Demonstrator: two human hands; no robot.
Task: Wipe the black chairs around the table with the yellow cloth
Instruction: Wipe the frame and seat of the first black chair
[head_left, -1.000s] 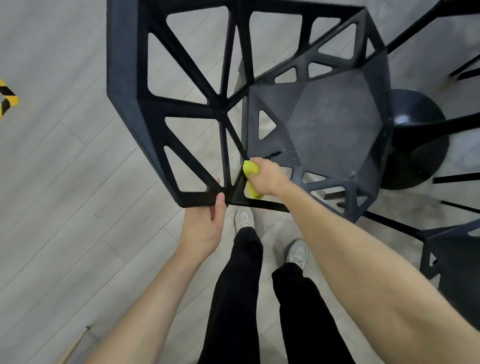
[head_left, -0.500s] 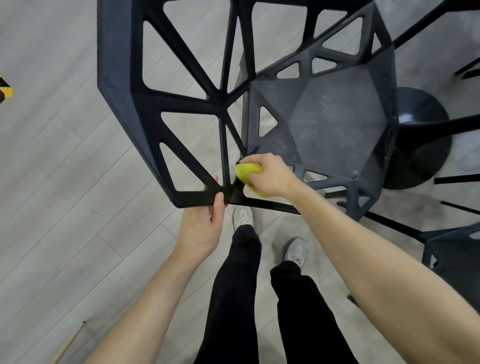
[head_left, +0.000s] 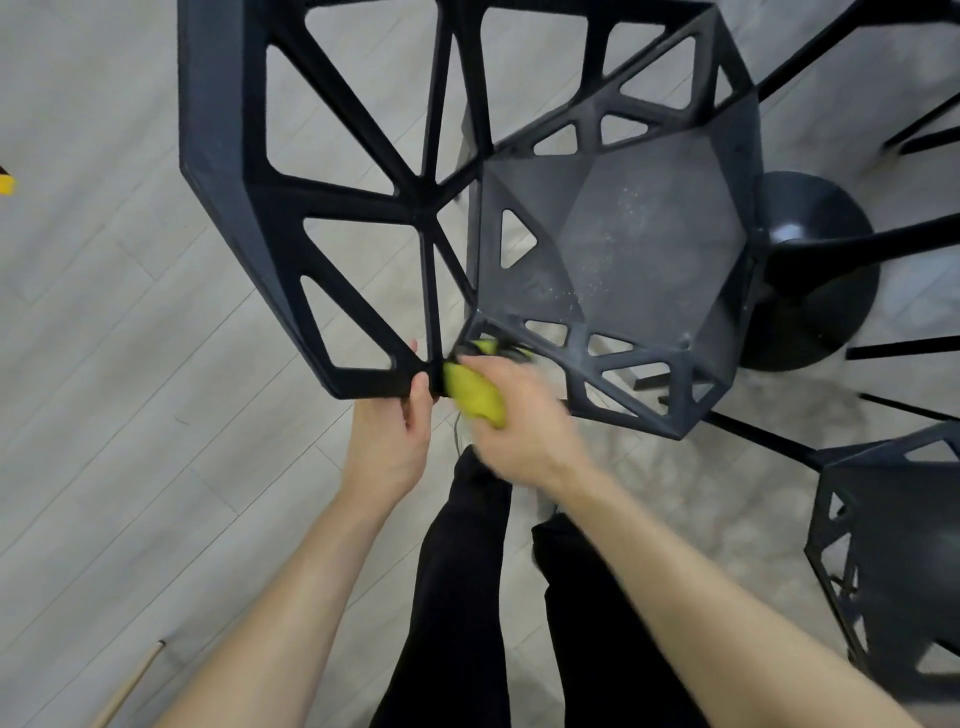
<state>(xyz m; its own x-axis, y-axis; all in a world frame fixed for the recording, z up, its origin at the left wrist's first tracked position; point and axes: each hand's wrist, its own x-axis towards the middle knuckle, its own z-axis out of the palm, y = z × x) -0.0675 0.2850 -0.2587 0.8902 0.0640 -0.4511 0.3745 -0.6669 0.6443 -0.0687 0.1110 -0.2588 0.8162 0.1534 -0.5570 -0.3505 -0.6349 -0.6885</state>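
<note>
The left hand (head_left: 390, 434) grips the lower corner of the black chair (head_left: 613, 249), thumb over its edge. Just beside it, the blurred right hand (head_left: 524, 415) clutches the yellow cloth (head_left: 475, 395) against the frame. Beyond the hands, the seat looks dusty.

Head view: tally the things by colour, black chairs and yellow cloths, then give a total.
Black chairs: 2, one held at its edge, one at lower right
Yellow cloths: 1, the cloth gripped in the right hand
Total: 3
</note>
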